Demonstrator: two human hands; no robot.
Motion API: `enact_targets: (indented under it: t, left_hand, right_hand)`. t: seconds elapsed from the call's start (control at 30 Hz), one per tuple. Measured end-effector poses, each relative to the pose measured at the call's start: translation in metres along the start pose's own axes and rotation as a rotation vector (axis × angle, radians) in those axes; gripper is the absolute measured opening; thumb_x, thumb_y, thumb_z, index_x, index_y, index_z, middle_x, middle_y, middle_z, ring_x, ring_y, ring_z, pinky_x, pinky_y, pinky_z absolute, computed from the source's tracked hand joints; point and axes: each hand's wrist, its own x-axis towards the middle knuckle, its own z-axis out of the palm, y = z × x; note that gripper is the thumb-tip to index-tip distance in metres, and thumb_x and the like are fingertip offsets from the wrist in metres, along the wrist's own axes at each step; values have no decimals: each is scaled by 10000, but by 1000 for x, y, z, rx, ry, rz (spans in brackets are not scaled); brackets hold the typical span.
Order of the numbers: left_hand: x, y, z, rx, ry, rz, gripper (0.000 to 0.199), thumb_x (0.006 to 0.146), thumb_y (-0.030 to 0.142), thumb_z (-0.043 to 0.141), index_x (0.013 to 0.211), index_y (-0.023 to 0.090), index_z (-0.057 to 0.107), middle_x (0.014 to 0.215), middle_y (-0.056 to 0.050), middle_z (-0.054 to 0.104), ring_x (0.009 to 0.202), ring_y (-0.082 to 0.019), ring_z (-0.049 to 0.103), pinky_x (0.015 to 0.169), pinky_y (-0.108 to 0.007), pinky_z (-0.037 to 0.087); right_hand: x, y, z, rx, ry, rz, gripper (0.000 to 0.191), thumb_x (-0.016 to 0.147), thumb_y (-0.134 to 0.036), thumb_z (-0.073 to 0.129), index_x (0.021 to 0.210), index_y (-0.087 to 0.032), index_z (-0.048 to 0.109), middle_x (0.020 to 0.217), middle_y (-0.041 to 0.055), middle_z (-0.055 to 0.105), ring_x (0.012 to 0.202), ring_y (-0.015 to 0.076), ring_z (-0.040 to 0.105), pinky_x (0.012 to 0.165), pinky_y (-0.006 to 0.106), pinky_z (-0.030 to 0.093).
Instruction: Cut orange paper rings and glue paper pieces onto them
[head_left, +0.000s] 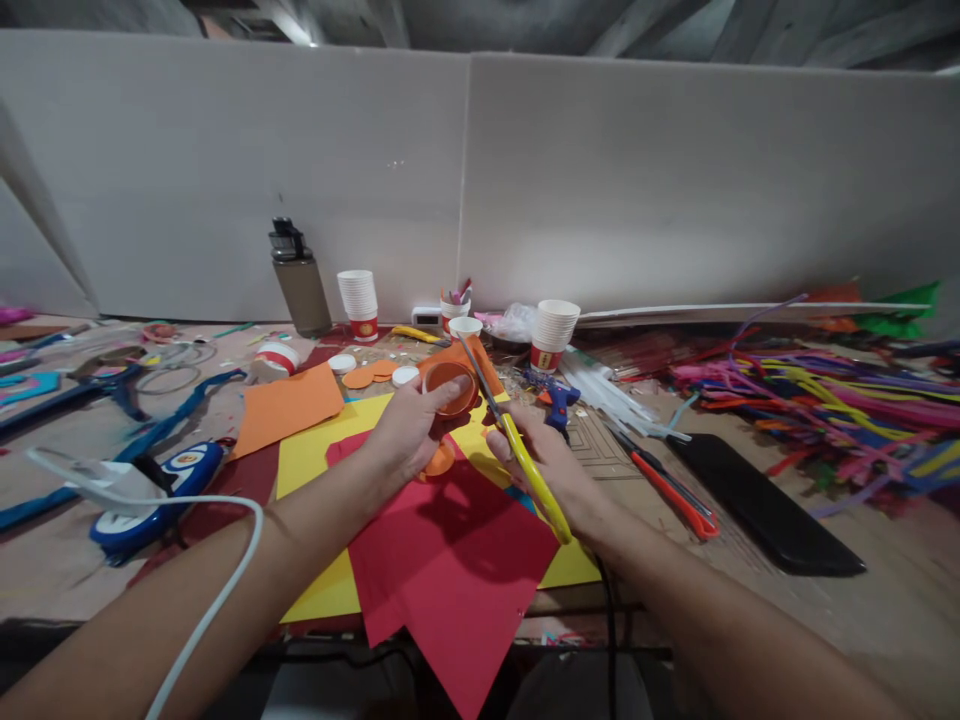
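Observation:
My left hand (409, 425) grips a round orange paper cup (452, 392), its rim turned towards me and the thumb over the edge. Behind the cup, orange foam paper (489, 368) sticks out to the right. A pair of yellow-handled scissors (531, 473) is in my right hand (544, 450), blades pointing up and left beside the cup and the orange sheet. Whether the blades touch the sheet, I cannot tell. Below both hands lie red sheets (457, 560) over yellow sheets (322, 580). An orange disc (440, 457) rests under my left hand.
Stacked paper cups (358, 305) and a second stack (555, 335) stand at the back, near a bottle (300, 280). To the right are a blue glue gun (559, 400), red-handled scissors (675, 490), a black phone-like slab (765, 505) and pipe cleaners (840, 400). A white cable (251, 545) crosses my left forearm.

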Motion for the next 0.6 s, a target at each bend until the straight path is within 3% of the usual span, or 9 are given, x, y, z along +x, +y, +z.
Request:
enact_targets:
  t: [0.6]
  left_hand:
    - [4,11,-6,90,-52,-55,294,592,212,830,808,148,642,713,-1,661,595,-113,615,558,-240,462]
  right_hand:
    - [-2,-4,-5,-102,-16,-23,296,909,-498,484,847,-209,473,740,-31,436,663,121,376,604,259,322]
